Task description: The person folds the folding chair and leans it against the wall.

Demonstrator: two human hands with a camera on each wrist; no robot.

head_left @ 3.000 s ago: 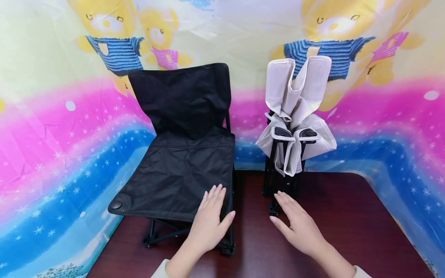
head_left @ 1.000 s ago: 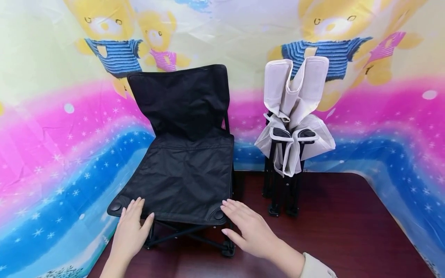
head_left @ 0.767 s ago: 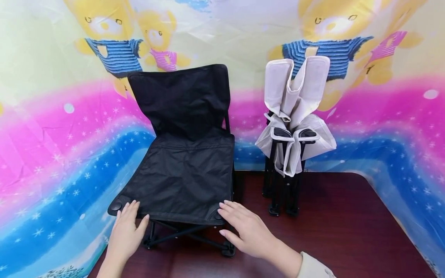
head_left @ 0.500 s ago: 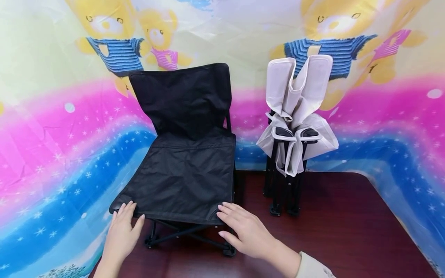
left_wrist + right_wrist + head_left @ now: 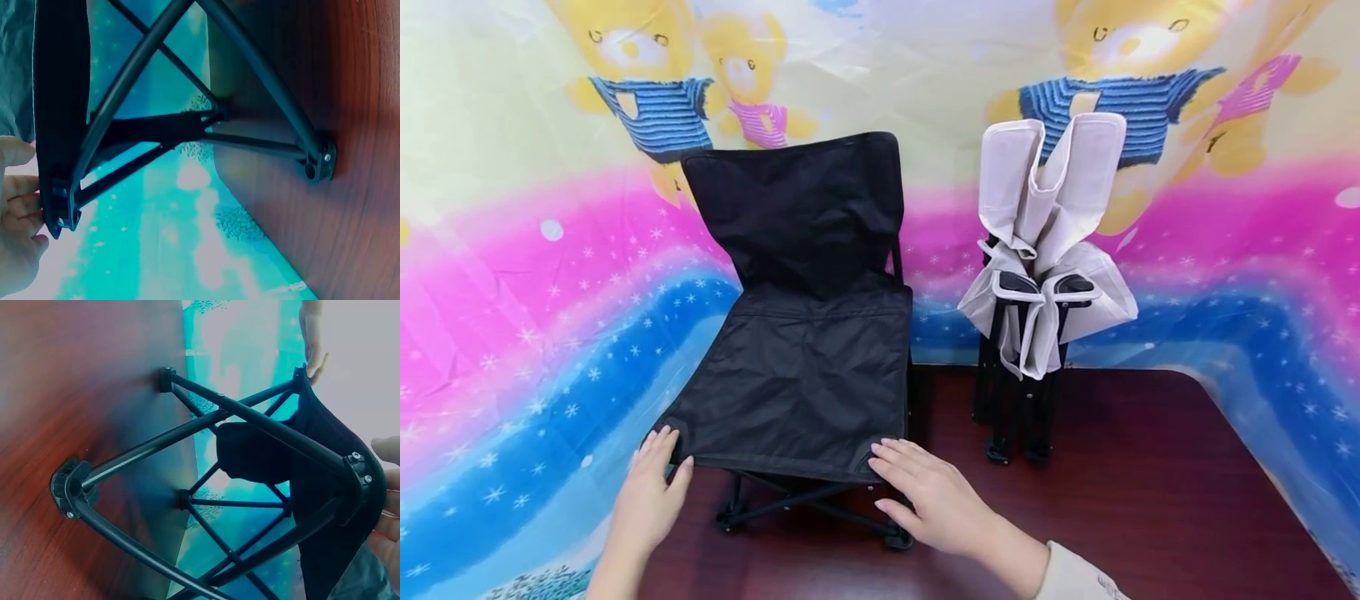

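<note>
A black folding chair [image 5: 805,367] stands unfolded, its back toward the wall. My left hand [image 5: 646,493] lies at the seat's front left corner, fingers extended over the edge. At the front right corner, the fingertips of my right hand [image 5: 934,505] rest on the fabric with the thumb apart. From below, the left wrist view shows the crossed black legs [image 5: 134,87] and my left hand beside the corner bracket [image 5: 62,206]. The right wrist view has my right fingers partly in sight behind the other corner bracket [image 5: 357,478]. Neither hand curls round the chair.
A folded chair with whitish fabric [image 5: 1086,183] and black legs stands upright to the right of the black one. Both are on a dark red-brown table [image 5: 1150,467]. A printed bear backdrop [image 5: 940,67] hangs behind and along the sides.
Both hands have moved left, from the seat's right side and near the folded chair to the black chair's front corners. Lately the left hand has slid outward over the left corner.
</note>
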